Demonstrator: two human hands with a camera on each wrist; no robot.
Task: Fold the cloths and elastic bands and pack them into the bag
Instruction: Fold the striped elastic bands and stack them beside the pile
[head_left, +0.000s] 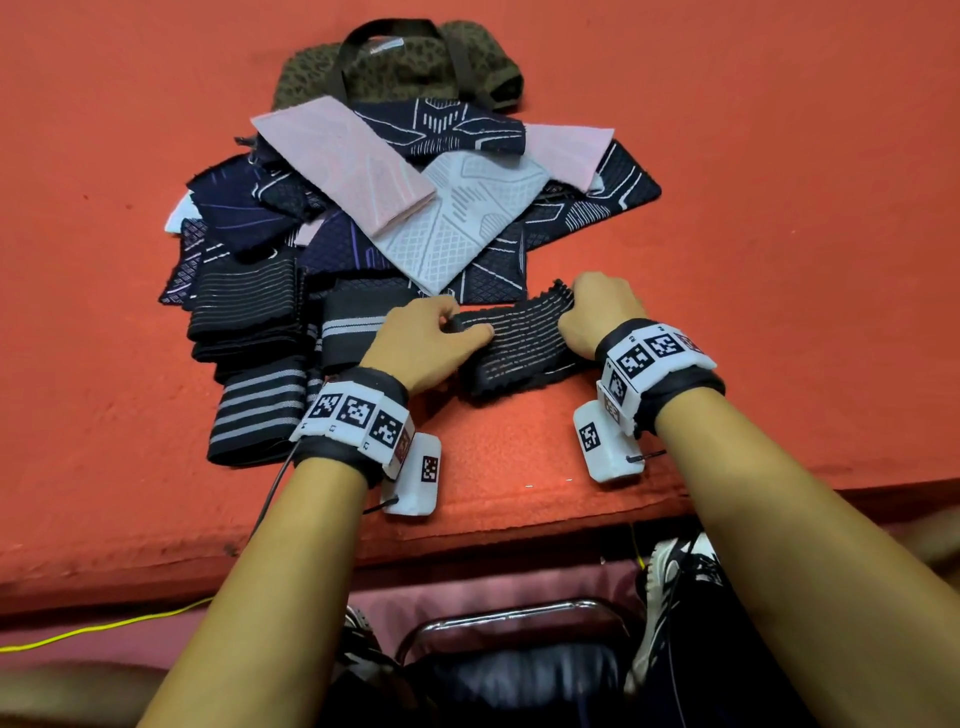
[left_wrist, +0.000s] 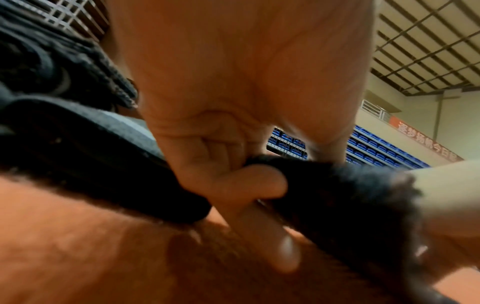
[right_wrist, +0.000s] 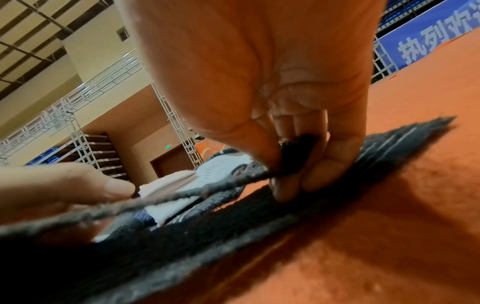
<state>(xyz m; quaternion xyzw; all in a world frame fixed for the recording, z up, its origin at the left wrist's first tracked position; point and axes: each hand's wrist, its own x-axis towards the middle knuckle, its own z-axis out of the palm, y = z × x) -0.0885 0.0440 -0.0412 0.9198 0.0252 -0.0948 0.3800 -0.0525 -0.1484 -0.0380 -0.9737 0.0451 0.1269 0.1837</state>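
Both hands — left (head_left: 426, 340), right (head_left: 597, 314) — pinch the black elastic band (head_left: 519, 345); no label legible.

Fingertips of the left hand (head_left: 423, 338) are curling out of sight under the black elastic band (head_left: 511, 343) in the head view. Pile of cloths (head_left: 363, 208) is hiding the near edge of the bag (head_left: 400, 67). Both wrist views are blurring at close range; the band's weave is smearing.
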